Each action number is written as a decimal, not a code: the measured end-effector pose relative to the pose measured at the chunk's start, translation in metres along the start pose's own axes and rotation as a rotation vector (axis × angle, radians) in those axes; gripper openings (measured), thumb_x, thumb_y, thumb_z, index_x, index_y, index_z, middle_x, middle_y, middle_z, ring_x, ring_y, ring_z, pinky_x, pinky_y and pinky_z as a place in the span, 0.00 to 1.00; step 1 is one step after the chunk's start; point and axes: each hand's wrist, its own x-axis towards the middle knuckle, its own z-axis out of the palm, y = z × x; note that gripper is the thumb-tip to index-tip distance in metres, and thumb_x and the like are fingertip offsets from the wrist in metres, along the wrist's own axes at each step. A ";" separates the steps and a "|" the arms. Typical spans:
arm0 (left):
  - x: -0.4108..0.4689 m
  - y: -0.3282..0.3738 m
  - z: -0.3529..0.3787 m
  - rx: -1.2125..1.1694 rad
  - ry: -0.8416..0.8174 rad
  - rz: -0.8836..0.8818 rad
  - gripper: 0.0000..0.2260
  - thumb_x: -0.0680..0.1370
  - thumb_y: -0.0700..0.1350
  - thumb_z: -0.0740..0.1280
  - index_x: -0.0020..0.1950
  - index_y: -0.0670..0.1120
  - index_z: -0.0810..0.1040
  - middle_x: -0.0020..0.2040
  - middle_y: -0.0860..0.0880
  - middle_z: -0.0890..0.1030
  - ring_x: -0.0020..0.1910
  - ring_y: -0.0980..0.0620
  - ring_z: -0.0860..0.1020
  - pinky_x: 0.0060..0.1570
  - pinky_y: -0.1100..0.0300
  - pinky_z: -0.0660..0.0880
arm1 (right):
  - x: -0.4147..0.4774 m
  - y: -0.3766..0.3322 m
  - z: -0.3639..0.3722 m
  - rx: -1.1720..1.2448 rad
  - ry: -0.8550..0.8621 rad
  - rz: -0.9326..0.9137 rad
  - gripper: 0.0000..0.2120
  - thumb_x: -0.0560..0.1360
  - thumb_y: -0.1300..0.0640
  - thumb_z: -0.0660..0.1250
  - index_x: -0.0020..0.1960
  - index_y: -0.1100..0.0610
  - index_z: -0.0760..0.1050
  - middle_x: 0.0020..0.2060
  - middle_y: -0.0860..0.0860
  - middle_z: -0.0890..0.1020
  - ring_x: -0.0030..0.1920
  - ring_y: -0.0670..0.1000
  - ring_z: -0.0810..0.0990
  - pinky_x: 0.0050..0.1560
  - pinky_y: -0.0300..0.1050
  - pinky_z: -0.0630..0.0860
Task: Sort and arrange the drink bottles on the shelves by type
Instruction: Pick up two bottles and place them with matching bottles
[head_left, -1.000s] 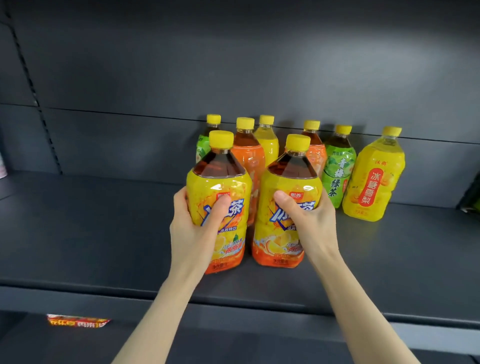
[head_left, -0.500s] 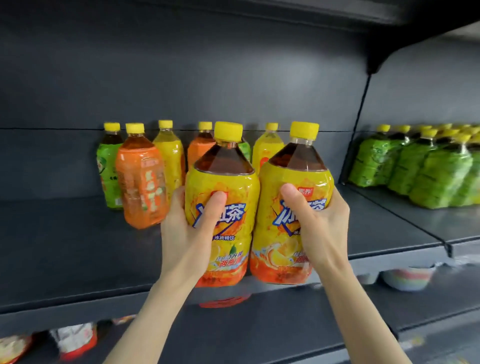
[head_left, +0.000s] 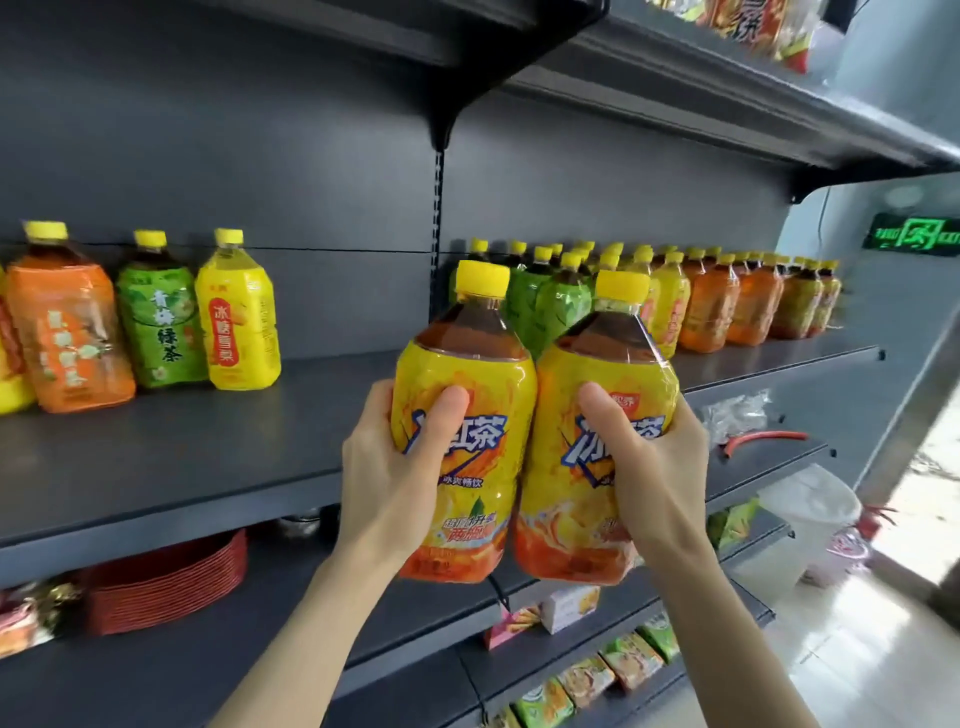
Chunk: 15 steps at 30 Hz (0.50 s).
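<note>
My left hand (head_left: 389, 467) grips one yellow iced tea bottle (head_left: 467, 374), and my right hand (head_left: 654, 467) grips a second iced tea bottle (head_left: 597, 374). Both are held upright, side by side, in the air in front of the dark shelf (head_left: 208, 457). On the left stretch of that shelf stand an orange bottle (head_left: 67, 332), a green tea bottle (head_left: 158, 322) and a yellow pear drink bottle (head_left: 239, 317). The right stretch holds sorted rows: green bottles (head_left: 545, 306), yellow ones (head_left: 670, 306) and orange ones (head_left: 727, 306).
An upper shelf (head_left: 675, 88) overhangs the bottles. Lower shelves carry red plates (head_left: 166, 582), snack packs (head_left: 597, 675) and red-handled pliers (head_left: 758, 441). A white bin (head_left: 800, 525) stands on the floor at the right, near a green exit sign (head_left: 914, 234).
Both hands lifted the two iced tea bottles off the left shelf section and carried them rightward; the view swung right, revealing the sorted rows on the right shelf section.
</note>
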 end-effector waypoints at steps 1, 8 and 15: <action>0.003 -0.001 0.019 -0.008 -0.015 -0.002 0.20 0.64 0.66 0.63 0.47 0.54 0.74 0.40 0.64 0.82 0.40 0.63 0.81 0.34 0.71 0.75 | 0.009 0.004 -0.015 -0.007 0.011 0.002 0.29 0.57 0.35 0.72 0.49 0.54 0.79 0.41 0.49 0.86 0.40 0.47 0.85 0.39 0.41 0.79; 0.035 -0.033 0.148 -0.048 -0.087 0.023 0.21 0.65 0.67 0.63 0.49 0.55 0.76 0.44 0.59 0.83 0.43 0.59 0.82 0.39 0.65 0.78 | 0.092 0.045 -0.109 -0.034 0.123 -0.012 0.29 0.55 0.33 0.72 0.48 0.51 0.80 0.40 0.49 0.86 0.41 0.49 0.85 0.43 0.50 0.81; 0.084 -0.090 0.300 -0.130 -0.164 0.008 0.21 0.65 0.66 0.63 0.51 0.56 0.76 0.45 0.60 0.83 0.43 0.60 0.82 0.39 0.67 0.77 | 0.208 0.105 -0.196 -0.081 0.169 -0.032 0.30 0.55 0.35 0.72 0.50 0.52 0.79 0.40 0.49 0.86 0.39 0.48 0.85 0.39 0.44 0.81</action>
